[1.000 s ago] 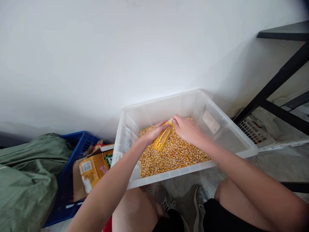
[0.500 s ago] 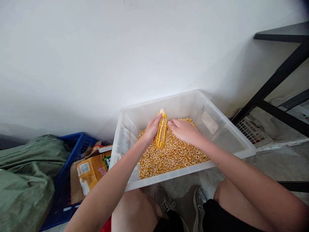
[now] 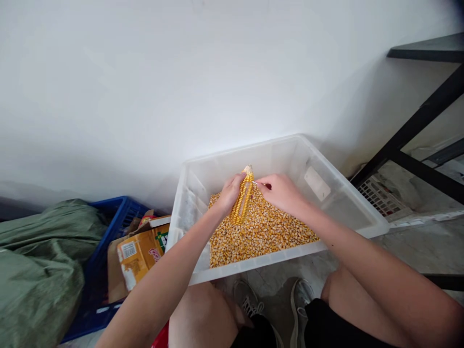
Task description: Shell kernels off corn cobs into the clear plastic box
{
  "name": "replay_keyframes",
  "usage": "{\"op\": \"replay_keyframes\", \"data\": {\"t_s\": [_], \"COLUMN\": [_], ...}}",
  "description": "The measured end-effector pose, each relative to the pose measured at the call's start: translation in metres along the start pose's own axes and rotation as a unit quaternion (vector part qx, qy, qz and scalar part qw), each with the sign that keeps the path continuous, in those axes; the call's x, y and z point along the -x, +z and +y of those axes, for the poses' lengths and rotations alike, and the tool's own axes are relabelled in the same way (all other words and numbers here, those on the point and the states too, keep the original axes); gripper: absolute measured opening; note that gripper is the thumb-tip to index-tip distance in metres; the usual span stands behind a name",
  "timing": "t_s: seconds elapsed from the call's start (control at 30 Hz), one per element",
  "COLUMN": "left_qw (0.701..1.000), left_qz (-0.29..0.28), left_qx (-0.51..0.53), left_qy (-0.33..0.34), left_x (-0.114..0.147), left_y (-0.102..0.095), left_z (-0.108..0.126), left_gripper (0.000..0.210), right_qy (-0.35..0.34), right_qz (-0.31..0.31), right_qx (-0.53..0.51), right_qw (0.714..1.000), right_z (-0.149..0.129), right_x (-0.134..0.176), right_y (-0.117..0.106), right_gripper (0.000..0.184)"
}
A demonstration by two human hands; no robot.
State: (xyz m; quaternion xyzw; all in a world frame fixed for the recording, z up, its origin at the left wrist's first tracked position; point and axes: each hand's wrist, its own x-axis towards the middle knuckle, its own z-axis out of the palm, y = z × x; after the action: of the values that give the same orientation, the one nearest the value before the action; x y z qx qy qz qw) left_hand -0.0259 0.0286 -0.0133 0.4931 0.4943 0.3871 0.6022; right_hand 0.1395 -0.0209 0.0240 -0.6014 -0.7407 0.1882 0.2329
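Observation:
My left hand [image 3: 232, 193] is wrapped around the left side of a yellow corn cob [image 3: 242, 205], its pale end pointing up and away. A strip along the cob is bare of kernels. To the right, my right hand [image 3: 279, 192] is closed, with a thin pale tip [image 3: 255, 182] poking out of the fingers at the cob's upper side. A dark reddish bit shows inside the grip; the rest of this slim tool is hidden. Loose corn kernels [image 3: 261, 237] lie below both hands in a translucent plastic bin [image 3: 253, 265].
On the left, a blue crate [image 3: 97, 285] holds cardboard packaging [image 3: 139, 253], beside a green tarp-like sheet [image 3: 39, 261]. A black metal frame [image 3: 413, 121] and a white plastic basket [image 3: 377, 195] stand at right. Behind the bin is a white wall [image 3: 217, 77].
My right fingers have curled tighter and turned, so the pale tip now shows against the cob. The cob tilts slightly more to the right, still in my left hand.

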Motion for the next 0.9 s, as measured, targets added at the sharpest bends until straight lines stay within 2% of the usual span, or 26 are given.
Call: {"op": "replay_keyframes", "data": {"t_s": [0.07, 0.2, 0.27, 0.37, 0.47, 0.63, 0.73, 0.9], "left_qw": [1.000, 0.992, 0.986, 0.982, 0.980, 0.966, 0.980, 0.996], "left_qz": [0.000, 0.004, -0.014, -0.040, -0.037, -0.049, -0.057, -0.087], "left_qx": [-0.017, -0.105, -0.135, -0.152, -0.164, -0.221, -0.165, -0.007], "left_qy": [0.005, 0.074, 0.093, 0.104, 0.107, 0.127, 0.100, -0.027], "left_x": [0.000, 0.000, 0.001, 0.004, 0.006, 0.007, 0.007, 0.007], "left_y": [-0.001, -0.007, -0.009, -0.008, -0.006, -0.005, -0.004, 0.001], "left_z": [0.002, 0.004, 0.005, 0.006, 0.006, 0.008, 0.008, 0.004], "left_gripper": [0.036, 0.041, 0.043, 0.044, 0.043, 0.042, 0.045, 0.054], "right_qy": [-0.002, -0.010, -0.011, -0.010, -0.013, -0.007, -0.013, -0.026], "right_qz": [-0.004, 0.001, 0.002, 0.009, 0.010, -0.003, 0.009, 0.028], "right_qx": [0.001, 0.001, 0.019, 0.082, 0.144, 0.180, 0.161, 0.082], "right_qw": [1.000, 1.000, 1.000, 0.996, 0.989, 0.984, 0.987, 0.996], "right_z": [0.000, 0.001, 0.000, -0.005, -0.010, -0.014, -0.013, -0.007], "right_x": [0.000, 0.001, 0.002, 0.006, 0.010, 0.012, 0.012, 0.007], "right_y": [0.000, 0.002, 0.004, 0.005, 0.006, 0.006, 0.006, 0.007], "right_gripper": [0.036, 0.036, 0.035, 0.033, 0.033, 0.035, 0.032, 0.030]}}
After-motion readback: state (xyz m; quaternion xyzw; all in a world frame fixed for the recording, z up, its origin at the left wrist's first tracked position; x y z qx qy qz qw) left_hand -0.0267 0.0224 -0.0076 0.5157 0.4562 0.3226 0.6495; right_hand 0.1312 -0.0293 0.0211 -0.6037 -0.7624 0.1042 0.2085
